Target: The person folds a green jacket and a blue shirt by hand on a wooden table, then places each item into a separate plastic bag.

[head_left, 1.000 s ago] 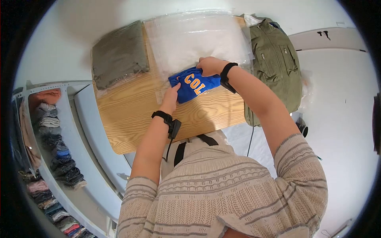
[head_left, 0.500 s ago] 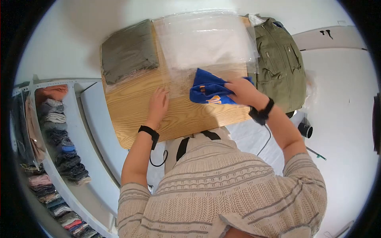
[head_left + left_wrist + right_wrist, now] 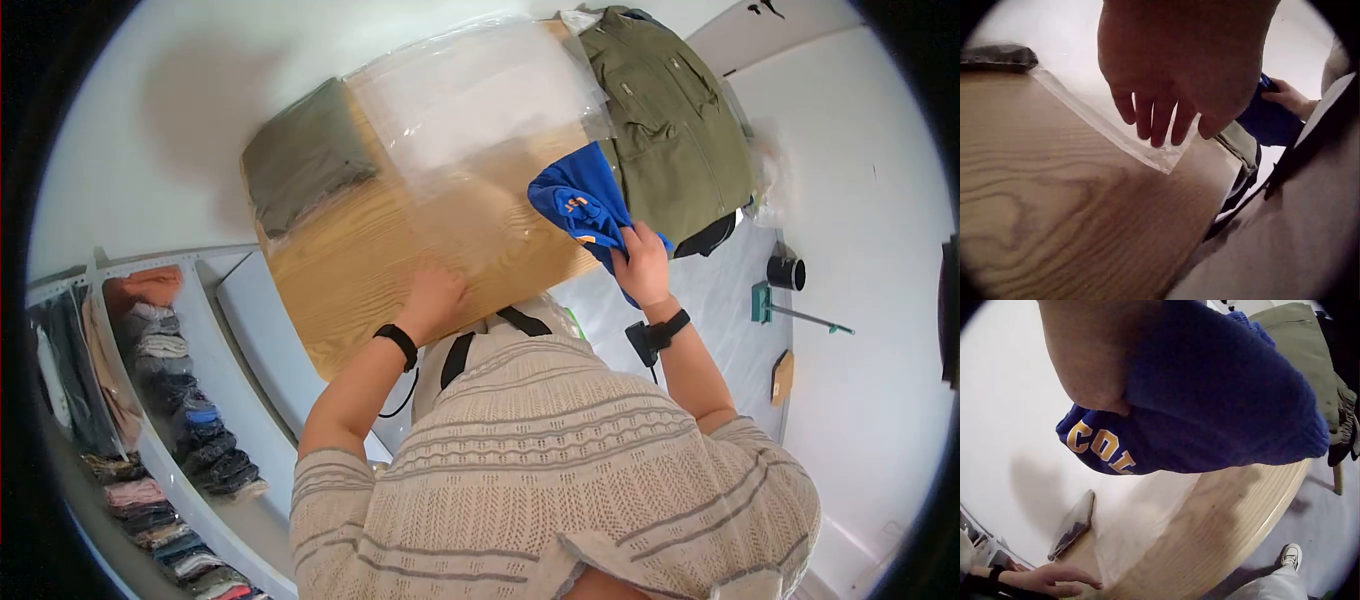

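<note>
My right hand (image 3: 645, 268) grips a folded blue garment (image 3: 582, 188) by one edge, above the table's right front corner. Orange-yellow letters reading "COL" show on the blue cloth (image 3: 1229, 412) in the right wrist view, where the cloth covers most of the fingers. Near the table's front edge is my left hand (image 3: 436, 296), low over the wood and holding nothing. In the left wrist view its fingers (image 3: 1143, 122) are extended and slightly spread. Beyond both hands lies a stack of clear plastic bags (image 3: 480, 95).
A dark grey-green garment in plastic (image 3: 305, 150) lies on the left of the wooden table (image 3: 335, 270). An olive jacket (image 3: 680, 130) covers the right end. Shelves of folded clothes (image 3: 200, 420) stand at the left. On the floor at right is a black bin (image 3: 786, 272).
My right hand has lifted the blue garment off the plastic bags and carried it right, toward the olive jacket. The left hand has let go of it and come back toward the table's front edge.
</note>
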`<state>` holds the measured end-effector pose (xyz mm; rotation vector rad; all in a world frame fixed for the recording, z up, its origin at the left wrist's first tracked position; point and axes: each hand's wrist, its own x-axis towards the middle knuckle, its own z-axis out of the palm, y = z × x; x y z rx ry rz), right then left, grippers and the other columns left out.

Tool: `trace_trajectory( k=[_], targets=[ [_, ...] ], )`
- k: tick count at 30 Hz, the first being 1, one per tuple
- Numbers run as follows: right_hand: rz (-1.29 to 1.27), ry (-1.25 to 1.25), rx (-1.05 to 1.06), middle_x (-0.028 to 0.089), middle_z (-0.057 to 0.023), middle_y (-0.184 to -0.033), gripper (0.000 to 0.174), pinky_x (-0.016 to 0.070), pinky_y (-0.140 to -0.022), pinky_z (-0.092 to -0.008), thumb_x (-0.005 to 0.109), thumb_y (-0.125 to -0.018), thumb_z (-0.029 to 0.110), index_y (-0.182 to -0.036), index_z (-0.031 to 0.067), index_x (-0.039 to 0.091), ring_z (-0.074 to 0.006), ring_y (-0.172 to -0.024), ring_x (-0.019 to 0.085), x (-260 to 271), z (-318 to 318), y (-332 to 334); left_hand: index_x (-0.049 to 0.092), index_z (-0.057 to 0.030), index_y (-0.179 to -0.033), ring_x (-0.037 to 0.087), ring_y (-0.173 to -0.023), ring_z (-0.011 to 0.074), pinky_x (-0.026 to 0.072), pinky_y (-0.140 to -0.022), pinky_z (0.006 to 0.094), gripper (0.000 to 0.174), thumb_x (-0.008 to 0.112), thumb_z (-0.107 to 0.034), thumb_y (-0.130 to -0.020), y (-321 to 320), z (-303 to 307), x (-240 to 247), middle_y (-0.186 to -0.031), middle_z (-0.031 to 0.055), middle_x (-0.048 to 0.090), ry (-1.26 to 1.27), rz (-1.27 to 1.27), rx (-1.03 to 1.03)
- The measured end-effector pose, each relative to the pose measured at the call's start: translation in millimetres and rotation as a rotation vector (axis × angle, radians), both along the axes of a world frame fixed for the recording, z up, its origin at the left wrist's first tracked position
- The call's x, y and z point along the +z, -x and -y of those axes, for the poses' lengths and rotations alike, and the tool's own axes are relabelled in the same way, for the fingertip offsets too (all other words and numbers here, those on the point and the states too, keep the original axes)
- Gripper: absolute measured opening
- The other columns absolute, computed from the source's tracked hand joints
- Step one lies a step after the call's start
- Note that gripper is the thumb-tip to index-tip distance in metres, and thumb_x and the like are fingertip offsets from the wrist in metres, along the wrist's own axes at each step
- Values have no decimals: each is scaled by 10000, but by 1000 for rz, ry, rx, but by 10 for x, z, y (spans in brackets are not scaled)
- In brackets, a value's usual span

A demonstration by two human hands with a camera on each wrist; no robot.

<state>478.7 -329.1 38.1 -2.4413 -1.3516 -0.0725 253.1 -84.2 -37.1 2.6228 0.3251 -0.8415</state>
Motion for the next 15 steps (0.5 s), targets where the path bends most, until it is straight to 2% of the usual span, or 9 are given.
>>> trace_trajectory(
  k=[2, 3, 5, 6, 8, 12, 14, 15],
  targets=[
    [-26, -12, -49, 548, -173, -949, 302, 442, -723, -439, 647, -658, 77, -937, 20, 548, -373, -843, 542, -36, 114, 35, 539, -60, -1128, 493, -1091, 324, 326, -980, 481, 424, 588, -294, -778, 43, -65, -258, -1185, 167, 481, 272, 248, 15],
    [-31, -15, -74, 547, -173, -947, 299, 440, -716, -440, 645, -659, 75, -937, 21, 548, -375, -837, 541, -58, 174, 55, 539, -60, -1128, 493, -1091, 324, 326, -980, 481, 424, 588, -294, -778, 44, -122, -347, -1185, 167, 481, 270, 247, 6],
    [-32, -23, -102, 546, -174, -946, 296, 438, -709, -442, 643, -661, 72, -937, 22, 549, -376, -830, 539, -96, 270, 82, 521, -51, -1165, 475, -1118, 328, 364, -949, 465, 415, 553, -233, -793, -31, -263, -444, -1232, 157, 465, 246, 685, 175],
    [-46, -25, -131, 543, -173, -924, 293, 435, -698, -445, 641, -663, 70, -936, 22, 548, -376, -816, 537, -106, 320, 105, 521, -51, -1165, 475, -1118, 328, 364, -949, 465, 415, 553, -233, -793, -53, -328, -495, -1232, 157, 465, 244, 690, 169],
    [-53, -35, -158, 539, -173, -903, 289, 433, -688, -447, 639, -665, 68, -936, 22, 548, -377, -802, 534, -96, 392, 134, 485, -44, -1213, 396, -1213, 341, 319, -998, 475, 470, 581, -225, -789, -114, -443, -586, -1361, 167, 360, -108, 666, -68],
    [-101, 11, -236, 516, -175, -839, 271, 426, -668, -455, 644, -670, 77, -909, 11, 534, -382, -786, 524, -57, 496, 169, 470, -42, -1235, 394, -1217, 341, 332, -996, 467, 486, 566, -239, -802, -26, -129, -666, -1355, 161, 379, -212, 577, -83],
    [-52, -62, -250, 516, -176, -841, 267, 425, -667, -458, 648, -669, 79, -899, 10, 531, -382, -789, 523, -83, 547, 206, 474, -13, -1229, 425, -1193, 331, 367, -960, 458, 478, 533, -225, -804, -28, 122, -647, -1312, 185, 419, -371, 239, -39],
    [-37, -85, -253, 521, -178, -853, 264, 428, -674, -458, 649, -669, 76, -897, 12, 531, -382, -794, 525, -111, 574, 206, 474, -13, -1229, 425, -1193, 331, 367, -960, 458, 478, 533, -225, -804, -44, 142, -573, -1312, 185, 419, -368, 234, -50]
  ],
)
